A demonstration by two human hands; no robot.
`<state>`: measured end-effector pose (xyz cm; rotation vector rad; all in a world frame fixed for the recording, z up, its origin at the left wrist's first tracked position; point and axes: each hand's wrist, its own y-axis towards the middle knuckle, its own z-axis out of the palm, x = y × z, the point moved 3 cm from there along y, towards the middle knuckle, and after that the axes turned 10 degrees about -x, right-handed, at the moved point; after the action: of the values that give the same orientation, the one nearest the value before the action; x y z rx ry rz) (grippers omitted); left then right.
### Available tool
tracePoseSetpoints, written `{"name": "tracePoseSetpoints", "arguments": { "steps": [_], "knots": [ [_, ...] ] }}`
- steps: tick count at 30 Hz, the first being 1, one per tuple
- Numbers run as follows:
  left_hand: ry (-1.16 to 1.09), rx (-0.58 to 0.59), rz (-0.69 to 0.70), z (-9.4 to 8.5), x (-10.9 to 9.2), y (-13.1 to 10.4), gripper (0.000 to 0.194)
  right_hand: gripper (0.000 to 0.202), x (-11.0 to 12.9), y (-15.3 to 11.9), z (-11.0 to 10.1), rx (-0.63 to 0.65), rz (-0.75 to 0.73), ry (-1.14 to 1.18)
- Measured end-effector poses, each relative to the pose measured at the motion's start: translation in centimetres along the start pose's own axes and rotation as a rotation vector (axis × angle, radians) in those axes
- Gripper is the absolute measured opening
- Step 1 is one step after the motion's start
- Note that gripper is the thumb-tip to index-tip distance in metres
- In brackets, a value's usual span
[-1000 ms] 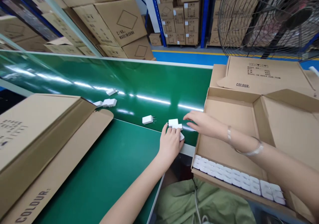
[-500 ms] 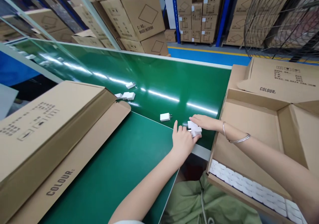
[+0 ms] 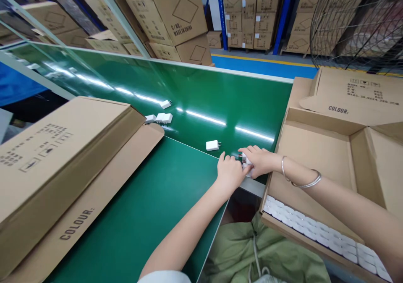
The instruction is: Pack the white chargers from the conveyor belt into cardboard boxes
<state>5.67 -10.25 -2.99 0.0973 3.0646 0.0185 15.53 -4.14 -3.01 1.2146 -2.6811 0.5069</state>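
Over the near edge of the green conveyor belt (image 3: 252,102), my two hands meet around a few white plug chargers (image 3: 246,160). My right hand (image 3: 260,160), with a silver bangle at the wrist, curls its fingers over them from the right. From the left, my left hand (image 3: 230,172) presses its thumb against the same chargers, its other fingers bent beside them. The hands partly hide the chargers, so their number is unclear. One loose white charger (image 3: 212,145) lies just left of the hands, prongs pointing right. Farther left on the belt rest several more chargers (image 3: 164,118).
At my right stands an open cardboard box (image 3: 317,148) with rows of white chargers (image 3: 315,228) along its near side. A closed carton (image 3: 63,148) lies on the green table (image 3: 151,199) at left. Stacked cartons (image 3: 176,14) and a wire fan guard (image 3: 349,27) are behind the belt.
My right hand has gone from lying flat over the chargers to curling its fingers around them. The loose chargers on the belt have shifted slightly right in view.
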Motion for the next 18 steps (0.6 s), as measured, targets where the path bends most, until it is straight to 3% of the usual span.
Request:
{"name": "tracePoseSetpoints", "arguments": {
  "steps": [6, 11, 14, 18],
  "knots": [
    [-0.017, -0.001, 0.043, 0.7, 0.5, 0.2, 0.048, 0.074, 1.4, -0.4, 0.7, -0.098, 0.055, -0.146],
    [-0.135, 0.094, 0.027, 0.1, 0.7, 0.6, 0.043, 0.063, 1.3, -0.5, 0.2, -0.176, 0.056, -0.142],
    [-0.279, 0.099, -0.164, -0.7, 1.7, 1.9, 0.041, 0.065, 1.5, 0.5, -0.5, -0.297, 0.06, -0.091],
    [-0.49, 0.082, -0.388, -1.1, 3.5, 4.3, 0.055, 0.07, 1.8, 3.0, -1.1, -0.44, 0.057, 0.005]
  ]
}}
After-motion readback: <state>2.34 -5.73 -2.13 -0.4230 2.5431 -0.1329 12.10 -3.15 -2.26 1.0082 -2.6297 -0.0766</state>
